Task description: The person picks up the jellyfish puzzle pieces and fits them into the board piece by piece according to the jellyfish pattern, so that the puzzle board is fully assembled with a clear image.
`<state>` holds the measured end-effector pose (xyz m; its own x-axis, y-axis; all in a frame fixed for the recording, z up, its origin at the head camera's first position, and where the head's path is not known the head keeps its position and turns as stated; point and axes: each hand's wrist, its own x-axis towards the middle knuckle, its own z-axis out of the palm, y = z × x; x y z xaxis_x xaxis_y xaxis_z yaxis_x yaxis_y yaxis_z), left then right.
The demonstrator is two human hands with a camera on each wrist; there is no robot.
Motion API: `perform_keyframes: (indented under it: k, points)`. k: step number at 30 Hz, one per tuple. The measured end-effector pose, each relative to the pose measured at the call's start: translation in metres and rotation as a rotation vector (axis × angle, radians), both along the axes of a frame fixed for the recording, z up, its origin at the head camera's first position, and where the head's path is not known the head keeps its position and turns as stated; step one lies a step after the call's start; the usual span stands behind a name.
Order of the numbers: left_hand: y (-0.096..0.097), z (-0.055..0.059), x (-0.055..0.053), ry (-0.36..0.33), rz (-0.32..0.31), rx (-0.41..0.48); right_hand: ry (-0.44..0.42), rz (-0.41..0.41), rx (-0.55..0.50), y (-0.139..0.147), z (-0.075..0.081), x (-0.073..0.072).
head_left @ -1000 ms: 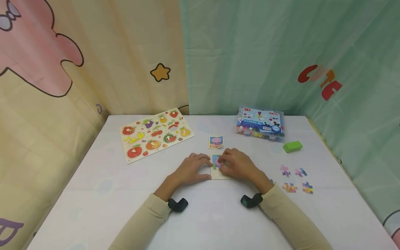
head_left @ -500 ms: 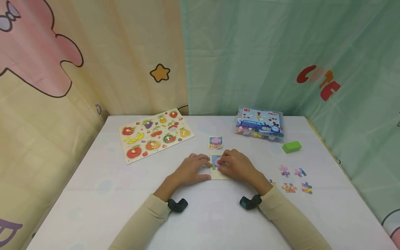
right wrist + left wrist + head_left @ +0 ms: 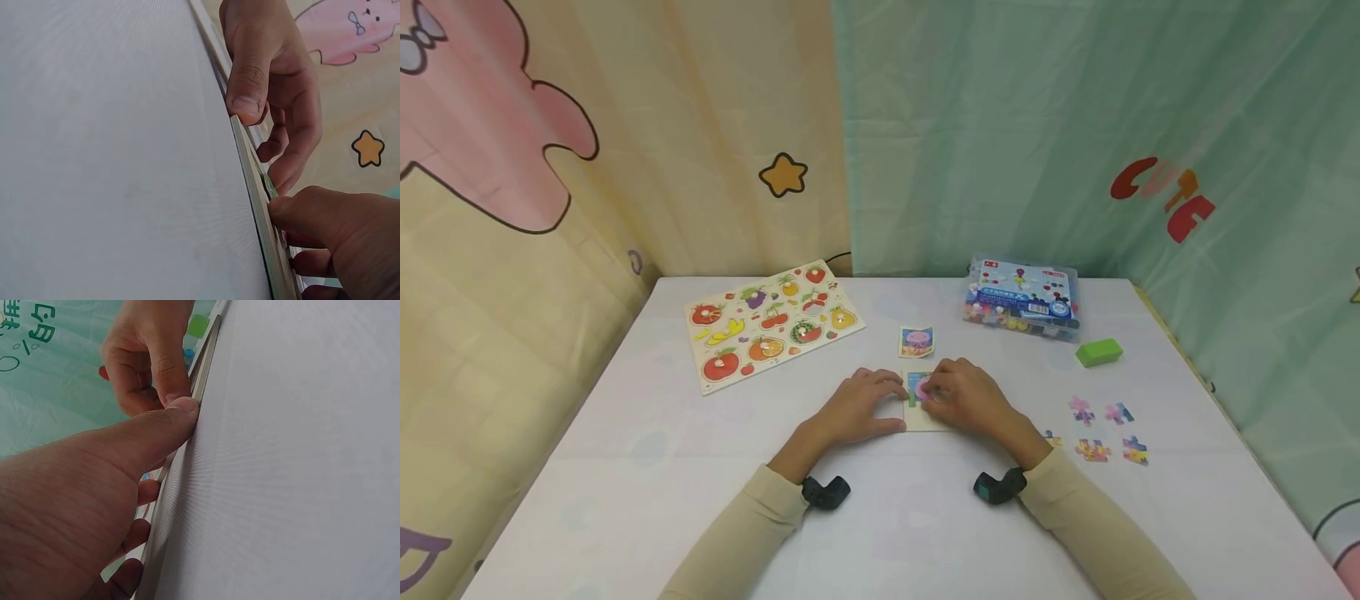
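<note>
A small wooden puzzle board [image 3: 925, 422] lies flat at the middle of the table, with colourful pieces in its upper part. My left hand [image 3: 862, 406] holds the board's left side, its thumb at the near corner and index finger touching the piece with green on it. At that piece's right, my right hand [image 3: 967, 397] pinches a pink jigsaw piece [image 3: 922, 388] at the board; its fingers hide much of the piece. The right wrist view shows the board's pale edge [image 3: 253, 187] under both hands. Just beyond the board lies a small picture card [image 3: 917, 341].
Several loose jigsaw pieces [image 3: 1093, 450] lie to the right, one partly behind the right wrist. A green block [image 3: 1099, 352] and a clear box of coloured parts [image 3: 1022, 298] stand at back right. A fruit peg puzzle [image 3: 775, 325] lies at back left.
Both hands stay at the board with almost no movement. The whole head view shifts very slightly to the left.
</note>
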<state>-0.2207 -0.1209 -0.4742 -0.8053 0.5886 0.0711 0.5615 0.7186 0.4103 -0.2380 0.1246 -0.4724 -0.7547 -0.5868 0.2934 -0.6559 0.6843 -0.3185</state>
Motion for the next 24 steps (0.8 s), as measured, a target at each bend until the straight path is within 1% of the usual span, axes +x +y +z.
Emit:
perform_keyframes:
  k: [8,16,20,24]
  points:
    - [0.0003,-0.0011,-0.0012,0.000,0.004,0.002,-0.005,0.000,-0.006,0.0000,-0.0010,-0.0009]
    - [0.0005,0.0013,0.0004,-0.010,0.009,-0.006,0.008,0.011,0.030,-0.0012,-0.0013,-0.0006]
    - [0.0005,0.0031,0.0008,-0.017,0.002,-0.002,-0.001,0.022,0.046,-0.0007,-0.0005,-0.0007]
    - [0.0003,0.0037,0.0010,-0.015,-0.003,0.001,-0.021,0.015,0.054,-0.0003,-0.0004,-0.0016]
